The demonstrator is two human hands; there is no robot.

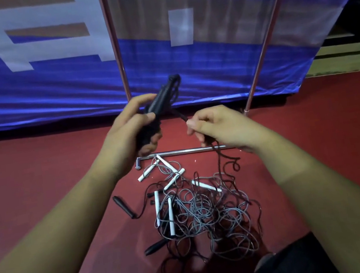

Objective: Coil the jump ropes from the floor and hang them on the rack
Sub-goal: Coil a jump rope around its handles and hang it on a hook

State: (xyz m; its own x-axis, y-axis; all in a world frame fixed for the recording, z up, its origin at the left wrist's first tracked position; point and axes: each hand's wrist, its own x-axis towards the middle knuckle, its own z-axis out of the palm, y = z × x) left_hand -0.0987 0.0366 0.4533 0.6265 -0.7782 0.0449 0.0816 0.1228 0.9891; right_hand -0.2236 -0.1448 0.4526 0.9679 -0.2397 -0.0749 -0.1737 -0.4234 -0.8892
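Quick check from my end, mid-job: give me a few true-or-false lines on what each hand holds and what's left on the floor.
1. The left hand grips the black jump-rope handles. True.
2. The right hand holds nothing. False: it pinches the black cord running from those handles.
3. Every rope is off the red floor. False: a tangled pile of grey and black ropes lies there.
4. White plastic handles lie in that pile. True.
5. The rack's chrome base bar lies on the floor beyond the pile. True.
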